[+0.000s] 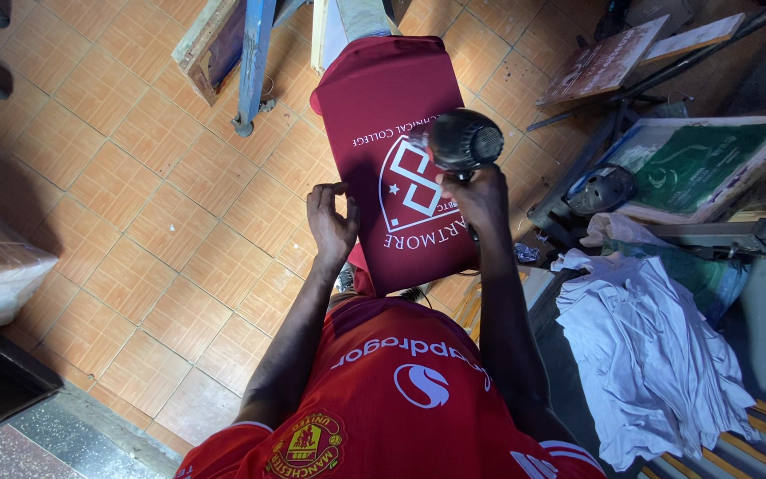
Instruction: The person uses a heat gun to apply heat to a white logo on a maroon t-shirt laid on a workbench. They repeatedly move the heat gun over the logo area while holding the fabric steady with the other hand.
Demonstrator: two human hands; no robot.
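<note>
Right now your right hand (480, 200) is closed around the handle of a dark heat gun (463, 140), its round body held over the white shield print (411, 188) on a maroon shirt (383, 115) stretched over a long printing board that runs away from you above the tiled floor (135, 195). Your left hand (332, 222) rests at the near left edge of the shirt, fingers curled and pinching the fabric, with nothing else in it. To do this drying well, judge by the print: aim the nozzle down at the ink rather than across it, and sweep it evenly over the shield and the lettering around it so that no patch gets more heat than the rest. Hold the gun clear of the cloth; from this angle its body hides the nozzle, so I cannot tell how close the mouth sits, and it may be nearer than is wise. Use the left hand to keep the fabric flat and taut at that edge, but keep those fingers out of the hot stream and off the wet white ink, which would likely smear. Mind the cord trailing near your waist, so it does not drag across the print. At your right a pile of white cloth (649, 346) lies on a bench, with a framed printing screen with green mesh (702, 160) beyond it; keep the hot gun well apart from both.
</note>
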